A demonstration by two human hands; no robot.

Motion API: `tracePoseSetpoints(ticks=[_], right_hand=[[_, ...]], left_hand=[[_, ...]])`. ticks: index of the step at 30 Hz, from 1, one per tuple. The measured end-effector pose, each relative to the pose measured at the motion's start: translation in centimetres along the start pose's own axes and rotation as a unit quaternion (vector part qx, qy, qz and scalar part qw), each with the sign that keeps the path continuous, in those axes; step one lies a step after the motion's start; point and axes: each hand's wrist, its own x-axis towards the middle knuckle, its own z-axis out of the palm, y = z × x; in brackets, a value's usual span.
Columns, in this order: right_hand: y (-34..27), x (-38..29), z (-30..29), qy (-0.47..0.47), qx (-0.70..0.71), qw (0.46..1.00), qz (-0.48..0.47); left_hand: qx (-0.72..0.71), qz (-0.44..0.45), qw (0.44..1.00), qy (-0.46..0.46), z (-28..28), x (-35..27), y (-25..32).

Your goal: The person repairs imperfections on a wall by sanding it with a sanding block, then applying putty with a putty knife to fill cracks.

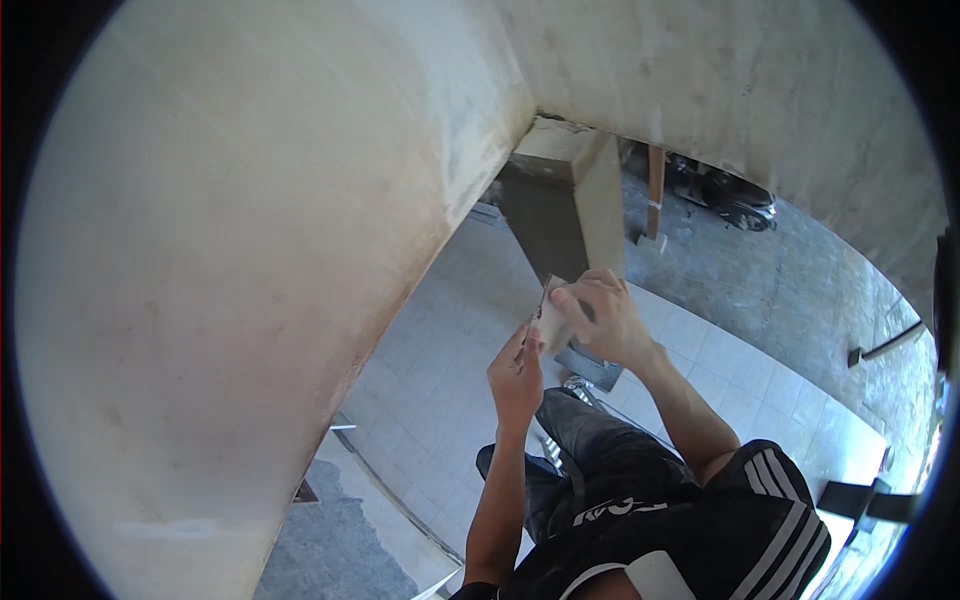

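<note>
Both hands meet at a small, pale, flat sheet (553, 327) with a dark, ragged edge; its material cannot be made out for sure. My left hand (517, 375) pinches its lower left edge between thumb and fingers. Over the upper right side of the sheet lies my right hand (606, 319), thumb and fingers bent onto it, slightly blurred. Part of the sheet is hidden behind the right fingers. Beyond it stands a square column (551, 217) with a dark grey face.
A plastered surface (225, 262) fills the left, and another (720, 82) crosses the top. Below my legs is a metal ladder (551, 451) on a tiled floor (442, 300). A wooden post (656, 191) and a motorbike (724, 195) stand at upper right.
</note>
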Motion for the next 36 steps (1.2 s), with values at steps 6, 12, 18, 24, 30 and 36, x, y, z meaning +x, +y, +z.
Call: tracePoseSetpoints(ticks=[6, 12, 18, 24, 30, 36], right_hand=[[1.2, 0.7, 1.1, -0.222, -0.016, 0.966, 0.134], [3.8, 0.8, -1.5, -0.268, 0.636, 0.606, 0.397], [4.6, -0.8, 1.8, -0.209, 0.578, 0.656, 0.438], [0.5, 1.2, -0.9, -0.189, -0.016, 0.977, 0.098], [-2.3, 6.2, 0.4, 0.118, 0.021, 0.986, -0.115], [-8.7, 16.5, -2.5, -0.012, -0.121, 0.992, -0.039]], left_hand=[[0.207, 0.232, 0.950, 0.017, 0.9, -0.3, 0.3], [0.267, 0.384, 0.880, -0.081, -0.6, 0.6, 0.4], [0.286, 0.358, 0.879, -0.135, -1.9, 0.6, 1.0], [0.347, 0.362, 0.865, -0.019, -5.3, 0.9, 3.6], [0.454, 0.460, 0.758, 0.089, -10.9, 0.9, 12.9], [0.502, 0.581, 0.603, 0.216, -17.2, 1.0, 23.0]])
